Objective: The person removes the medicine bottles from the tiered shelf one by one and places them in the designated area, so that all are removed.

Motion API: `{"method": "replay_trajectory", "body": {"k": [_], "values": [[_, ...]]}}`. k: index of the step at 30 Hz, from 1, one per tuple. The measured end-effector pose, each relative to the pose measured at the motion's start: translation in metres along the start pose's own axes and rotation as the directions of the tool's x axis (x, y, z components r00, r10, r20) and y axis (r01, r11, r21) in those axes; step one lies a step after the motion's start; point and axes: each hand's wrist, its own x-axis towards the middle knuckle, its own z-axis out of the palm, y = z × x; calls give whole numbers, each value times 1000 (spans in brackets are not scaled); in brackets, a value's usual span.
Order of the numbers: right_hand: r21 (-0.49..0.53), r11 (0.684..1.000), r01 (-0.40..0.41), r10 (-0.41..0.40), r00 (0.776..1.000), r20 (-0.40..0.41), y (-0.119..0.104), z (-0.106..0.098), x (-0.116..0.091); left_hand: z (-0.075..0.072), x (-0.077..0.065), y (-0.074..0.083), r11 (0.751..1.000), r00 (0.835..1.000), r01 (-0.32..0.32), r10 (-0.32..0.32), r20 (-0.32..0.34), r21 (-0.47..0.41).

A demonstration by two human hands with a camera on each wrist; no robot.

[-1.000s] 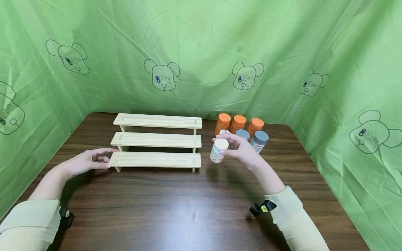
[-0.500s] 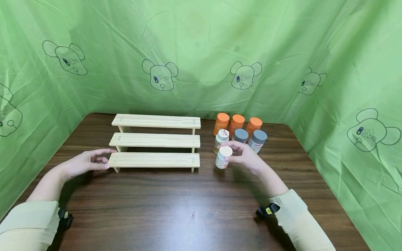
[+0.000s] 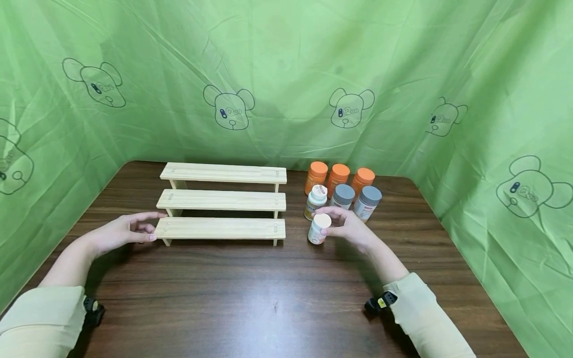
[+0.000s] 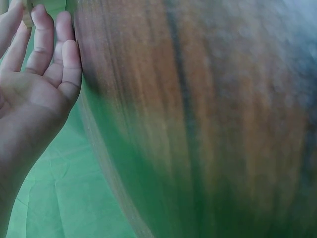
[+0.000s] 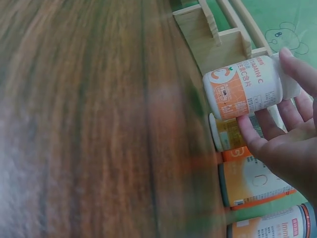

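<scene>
My right hand [image 3: 351,229] grips a small white vitamin C bottle [image 5: 247,87] with an orange label between thumb and fingers. It is upright, low over the table, right of a three-step wooden display rack [image 3: 221,227]. A second white-capped bottle [image 3: 315,203] stands just behind it. My left hand [image 3: 117,233] holds the left end of the rack's lowest step, thumb at the front and index finger at the back. Its other fingers [image 4: 71,62] are bent beside the table edge in the left wrist view.
Two grey-capped bottles [image 3: 368,203] stand behind and right of the held bottle. Three orange-capped bottles [image 3: 317,176] form the back row. A green cloth [image 3: 286,74] with bear-head drawings surrounds the dark wooden table [image 3: 250,298].
My right hand has brought the white bottle slightly right, nearer and down toward the table, uncovering the other white-capped bottle. My left hand stays at the rack.
</scene>
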Motion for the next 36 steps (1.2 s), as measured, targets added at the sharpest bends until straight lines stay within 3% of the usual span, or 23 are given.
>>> {"method": "replay_trajectory", "body": {"k": [21,27,31,33,36], "values": [[117,991,-58,57,998,8,12,5,6,-4,1,-2,1000,1000,3,-3,-2,-12],[132,991,-15,12,1000,24,13,7,8,-7,1,-2,999,1000,-12,12,-10,-36],[84,996,7,-9,1000,27,9,2,5,-11,1,9,999,1000,4,-4,-7,-53],[54,998,22,-24,999,27,4,-2,3,-14,2,18,1000,1000,8,-9,-23,-18],[23,999,30,-31,999,35,-6,-9,-3,-20,3,34,992,997,1,8,-77,124]]}}
